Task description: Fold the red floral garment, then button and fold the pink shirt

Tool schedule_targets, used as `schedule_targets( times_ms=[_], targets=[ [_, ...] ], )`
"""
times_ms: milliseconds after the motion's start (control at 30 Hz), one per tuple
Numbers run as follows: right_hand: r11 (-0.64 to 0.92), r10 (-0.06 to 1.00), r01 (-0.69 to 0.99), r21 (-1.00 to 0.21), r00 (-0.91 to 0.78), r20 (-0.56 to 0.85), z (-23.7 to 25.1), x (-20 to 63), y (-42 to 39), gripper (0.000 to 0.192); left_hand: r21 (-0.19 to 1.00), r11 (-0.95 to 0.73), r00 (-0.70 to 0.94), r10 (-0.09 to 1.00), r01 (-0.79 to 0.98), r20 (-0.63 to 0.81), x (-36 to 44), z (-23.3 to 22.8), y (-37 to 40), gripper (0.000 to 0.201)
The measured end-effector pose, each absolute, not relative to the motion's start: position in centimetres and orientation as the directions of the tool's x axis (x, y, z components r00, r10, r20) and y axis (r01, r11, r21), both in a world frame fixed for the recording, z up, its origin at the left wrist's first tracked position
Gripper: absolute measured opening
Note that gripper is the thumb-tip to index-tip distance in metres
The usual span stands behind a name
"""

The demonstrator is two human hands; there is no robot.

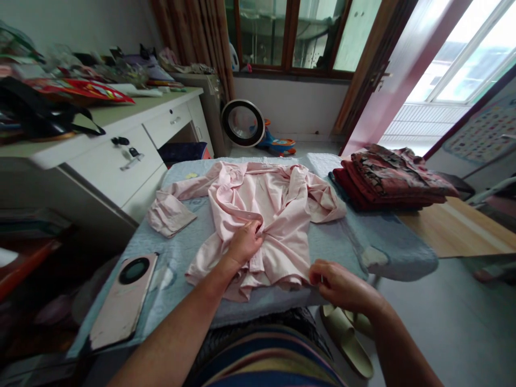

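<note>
A pale pink long-sleeved shirt (282,215) lies spread on a table under a light blue cloth (177,269), its collar at the far side and its sleeves out to both sides. My left hand (246,240) is closed on the shirt's front edge near the middle, where the fabric bunches into creases. At the shirt's lower right corner, my right hand (336,282) has its fingers curled in a pinch on the hem. The fingertips of both hands are partly hidden by the hands themselves.
A phone (124,301) lies face down at the table's left front. Folded dark red clothes (387,180) are stacked at the right, by a wooden board (463,228). A cluttered white desk (116,156) stands left. Green slippers (346,338) sit on the floor.
</note>
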State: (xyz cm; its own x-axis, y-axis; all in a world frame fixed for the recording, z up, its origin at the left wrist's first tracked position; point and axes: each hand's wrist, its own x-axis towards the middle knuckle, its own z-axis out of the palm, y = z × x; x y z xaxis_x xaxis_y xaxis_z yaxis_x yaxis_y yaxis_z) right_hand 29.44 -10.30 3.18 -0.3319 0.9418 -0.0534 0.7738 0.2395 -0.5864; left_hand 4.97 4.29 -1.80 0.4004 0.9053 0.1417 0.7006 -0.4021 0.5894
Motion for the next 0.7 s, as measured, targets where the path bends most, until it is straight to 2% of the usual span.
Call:
schedule_targets(
  times_ms=[67, 233, 333, 400, 467, 567, 700],
  targets=[
    [0.235, 0.931, 0.774, -0.588, -0.352, -0.093, 4.9, 29.1, -9.7, 0.021, 0.635, -0.371, 0.371, 0.918, 0.678, 0.141, 4.7, -2.0, 4.1, 0.035],
    [0.335, 0.936, 0.723, -0.604, -0.332, 0.122, 7.3, 25.0, -4.4, 0.015, 0.636, -0.324, 0.296, 0.943, 0.701, 0.154, 4.4, -2.5, 3.5, 0.016],
    [0.313, 0.946, 0.644, -0.698, -0.274, 0.171, 4.8, 21.7, 0.1, 0.015, 0.629, -0.325, 0.279, 0.944, 0.706, 0.174, 4.3, -2.3, 3.1, 0.007],
    [0.228, 0.974, 0.637, -0.737, -0.139, 0.181, 2.0, 20.2, 2.6, 0.016, 0.660, -0.339, 0.285, 0.939, 0.671, 0.192, 4.1, -2.1, 3.0, 0.009],
    [0.210, 0.966, 0.685, -0.698, -0.036, 0.255, -0.8, 19.6, 4.0, 0.016, 0.694, -0.328, 0.270, 0.943, 0.641, 0.196, 3.9, -2.1, 3.0, 0.011],
    [0.267, 0.927, 0.708, -0.654, -0.002, 0.376, -3.4, 19.9, 4.4, 0.012, 0.730, -0.315, 0.221, 0.949, 0.607, 0.226, 3.7, -2.5, 3.3, 0.008],
    [0.366, 0.900, 0.708, -0.604, -0.102, 0.425, -3.7, 20.3, 3.5, 0.009, 0.762, -0.359, 0.188, 0.933, 0.540, 0.306, 3.5, -3.1, 3.9, 0.013]
  ],
)
